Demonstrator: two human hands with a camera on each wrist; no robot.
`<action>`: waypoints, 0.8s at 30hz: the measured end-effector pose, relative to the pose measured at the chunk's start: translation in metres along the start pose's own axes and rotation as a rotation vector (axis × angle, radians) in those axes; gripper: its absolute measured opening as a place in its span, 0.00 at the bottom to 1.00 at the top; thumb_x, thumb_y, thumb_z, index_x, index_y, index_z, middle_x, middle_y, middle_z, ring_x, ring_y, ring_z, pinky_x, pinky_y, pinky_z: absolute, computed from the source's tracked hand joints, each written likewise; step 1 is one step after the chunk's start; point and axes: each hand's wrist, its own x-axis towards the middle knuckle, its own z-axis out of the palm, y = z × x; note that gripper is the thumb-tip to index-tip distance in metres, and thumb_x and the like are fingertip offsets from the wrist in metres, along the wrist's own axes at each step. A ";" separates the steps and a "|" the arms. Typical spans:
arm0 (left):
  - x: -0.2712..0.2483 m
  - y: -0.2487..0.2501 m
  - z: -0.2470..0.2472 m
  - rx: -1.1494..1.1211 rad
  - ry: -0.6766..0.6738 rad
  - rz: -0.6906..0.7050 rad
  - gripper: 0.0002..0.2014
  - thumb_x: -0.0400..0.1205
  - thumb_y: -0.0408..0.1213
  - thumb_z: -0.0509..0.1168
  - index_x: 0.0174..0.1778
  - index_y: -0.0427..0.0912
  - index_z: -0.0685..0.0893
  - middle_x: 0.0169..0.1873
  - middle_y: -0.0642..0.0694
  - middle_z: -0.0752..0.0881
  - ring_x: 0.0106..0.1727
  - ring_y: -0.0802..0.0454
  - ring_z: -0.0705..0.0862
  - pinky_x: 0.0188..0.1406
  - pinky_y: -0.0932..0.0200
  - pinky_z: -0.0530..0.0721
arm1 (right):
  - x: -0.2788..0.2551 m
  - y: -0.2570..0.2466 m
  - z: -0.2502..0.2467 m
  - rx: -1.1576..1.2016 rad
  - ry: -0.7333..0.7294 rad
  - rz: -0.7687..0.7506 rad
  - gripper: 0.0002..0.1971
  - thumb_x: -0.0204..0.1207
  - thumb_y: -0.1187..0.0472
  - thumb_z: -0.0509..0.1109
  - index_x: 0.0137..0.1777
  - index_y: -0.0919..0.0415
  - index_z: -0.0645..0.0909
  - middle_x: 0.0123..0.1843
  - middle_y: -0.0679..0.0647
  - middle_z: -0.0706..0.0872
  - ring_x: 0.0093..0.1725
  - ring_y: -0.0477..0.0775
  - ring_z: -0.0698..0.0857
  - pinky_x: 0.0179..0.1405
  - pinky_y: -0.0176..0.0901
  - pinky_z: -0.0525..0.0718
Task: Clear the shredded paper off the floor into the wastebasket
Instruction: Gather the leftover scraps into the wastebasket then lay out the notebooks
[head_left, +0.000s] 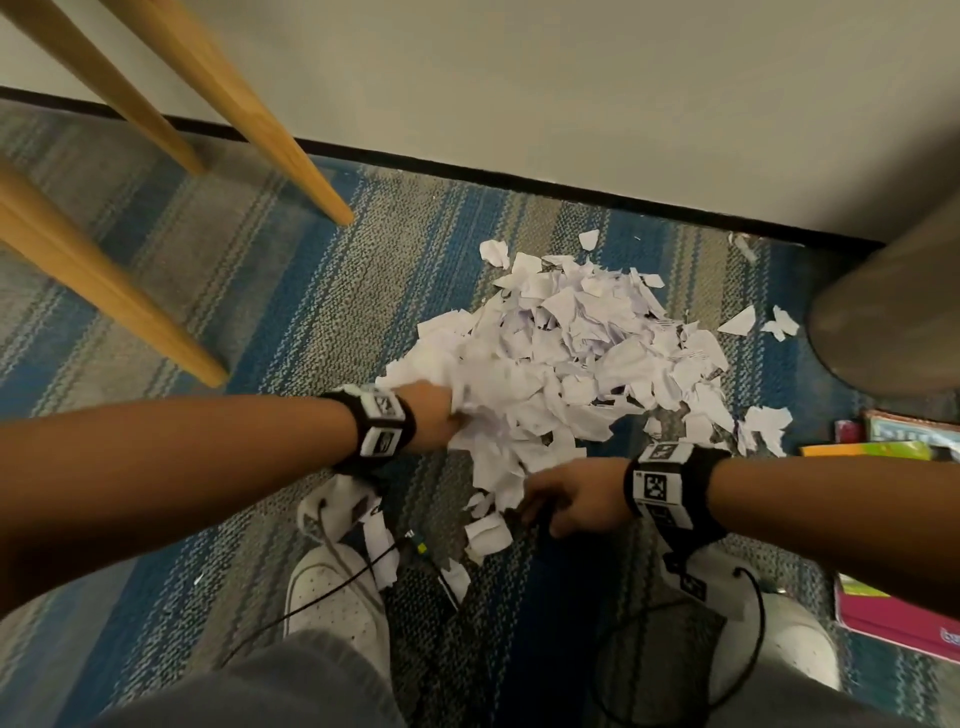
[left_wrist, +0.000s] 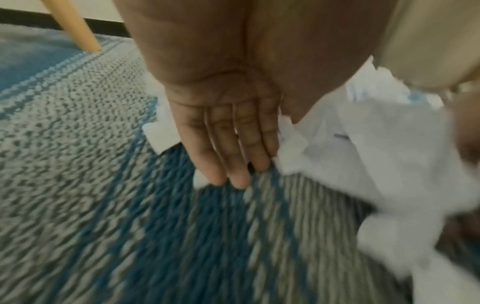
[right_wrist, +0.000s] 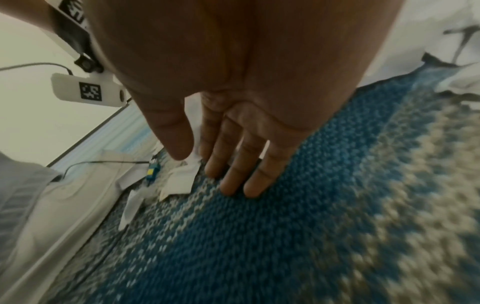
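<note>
Striped blue-and-grey carpet (head_left: 270, 312) covers the floor under you, running up to a pale wall with a black baseboard (head_left: 519, 179).

Your left hand (head_left: 441, 413) is pushed into the near-left edge of the shredded paper pile (head_left: 571, 364); in the left wrist view its fingers (left_wrist: 228, 144) lie straight and together, tips down at the carpet, with paper scraps touching them on both sides. It grips nothing. Your right hand (head_left: 566, 499) hovers low at the near edge of the pile, fingers (right_wrist: 241, 164) spread and relaxed, tips close to the carpet, holding nothing; a small white scrap (right_wrist: 179, 183) lies just beside the thumb.

Everything else sits around the pile. A trail of loose scraps (head_left: 488, 530) runs from the near edge of the pile toward your white shoes (head_left: 337, 587), which stand just on your side of it. Off the right edge of the pile, a few stray pieces (head_left: 758, 325) lie near a round grey base that may be the wastebasket (head_left: 893, 312); you cannot tell for sure. Beyond the near-right corner of the pile lie coloured books or boxes (head_left: 883, 447), and a pink one (head_left: 893, 618) rests nearer you. Left of the pile and well apart stand slanted wooden legs (head_left: 291, 145).
</note>
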 end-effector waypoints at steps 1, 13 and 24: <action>0.003 0.002 -0.011 -0.039 0.037 -0.015 0.20 0.85 0.52 0.54 0.49 0.40 0.82 0.46 0.39 0.86 0.46 0.41 0.83 0.47 0.53 0.81 | 0.001 -0.003 -0.005 -0.027 0.051 -0.011 0.21 0.77 0.63 0.71 0.70 0.48 0.78 0.66 0.45 0.85 0.56 0.42 0.81 0.63 0.39 0.79; -0.037 -0.039 0.040 0.393 -0.692 -0.038 0.15 0.84 0.46 0.65 0.61 0.41 0.86 0.51 0.52 0.88 0.40 0.53 0.81 0.42 0.64 0.79 | 0.025 -0.022 0.023 0.067 -0.141 -0.062 0.29 0.79 0.70 0.67 0.78 0.49 0.72 0.71 0.51 0.82 0.69 0.50 0.81 0.69 0.41 0.77; -0.013 -0.036 0.006 0.277 0.059 -0.004 0.19 0.84 0.52 0.56 0.52 0.40 0.83 0.49 0.39 0.87 0.49 0.39 0.86 0.46 0.53 0.84 | 0.018 -0.027 -0.013 -0.001 0.254 -0.146 0.21 0.76 0.57 0.69 0.68 0.40 0.78 0.63 0.41 0.84 0.58 0.41 0.83 0.56 0.35 0.82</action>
